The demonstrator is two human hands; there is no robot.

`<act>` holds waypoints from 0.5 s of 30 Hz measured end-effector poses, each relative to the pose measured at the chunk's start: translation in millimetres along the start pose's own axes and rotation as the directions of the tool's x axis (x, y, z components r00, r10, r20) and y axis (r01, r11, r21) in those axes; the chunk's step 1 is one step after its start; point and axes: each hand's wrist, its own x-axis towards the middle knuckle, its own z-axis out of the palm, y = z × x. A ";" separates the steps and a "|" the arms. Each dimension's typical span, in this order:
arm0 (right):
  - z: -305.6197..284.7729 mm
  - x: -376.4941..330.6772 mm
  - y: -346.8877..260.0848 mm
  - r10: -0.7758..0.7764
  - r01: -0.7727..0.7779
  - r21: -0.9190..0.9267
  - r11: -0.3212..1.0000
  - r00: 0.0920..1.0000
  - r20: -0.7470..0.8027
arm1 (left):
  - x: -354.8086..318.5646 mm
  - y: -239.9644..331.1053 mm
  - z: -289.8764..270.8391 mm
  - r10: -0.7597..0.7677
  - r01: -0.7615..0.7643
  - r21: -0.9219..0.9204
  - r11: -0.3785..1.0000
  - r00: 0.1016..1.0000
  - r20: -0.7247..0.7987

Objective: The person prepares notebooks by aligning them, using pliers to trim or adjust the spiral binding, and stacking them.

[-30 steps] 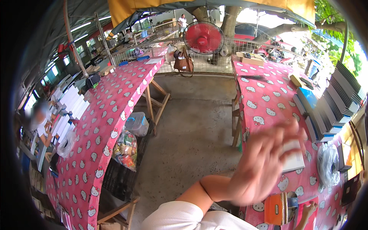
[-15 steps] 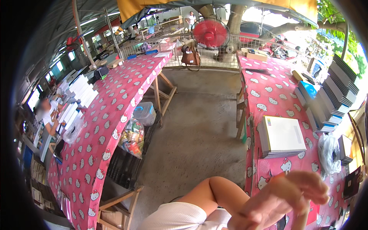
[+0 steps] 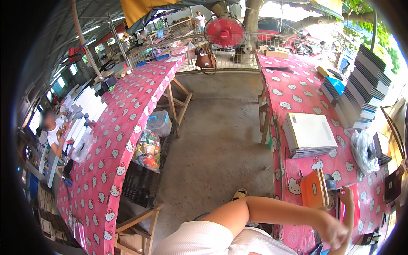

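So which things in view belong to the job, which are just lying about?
Likely job, nearest the right hand:
flat red item
orange box-shaped case
white-topped notebook pile, less surely

Likely just about:
hanging brown bag
clear lidded plastic box
round red fan

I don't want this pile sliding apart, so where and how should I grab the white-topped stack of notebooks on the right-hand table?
Probably low on the left and right sides of the white-topped stack of notebooks, one hand each, coming from the near end. It lies flat in many layers, near end facing you, so gripping only the top might let the lower ones slip.
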 end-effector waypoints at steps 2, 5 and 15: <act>10.0 10.9 14.6 0.020 -0.019 0.038 0.999 0.999 -0.035 | 34.5 -37.8 41.2 -0.223 0.102 0.299 0.949 0.886 0.406; 20.5 14.5 33.9 0.108 -0.093 0.110 0.989 0.985 -0.134 | 40.0 -34.0 71.8 0.018 -0.174 0.192 0.966 0.784 0.620; 29.6 -18.6 41.5 0.355 -0.273 0.236 0.933 0.809 -0.468 | -37.1 -29.8 -42.1 -0.040 0.072 0.089 0.993 0.947 -0.319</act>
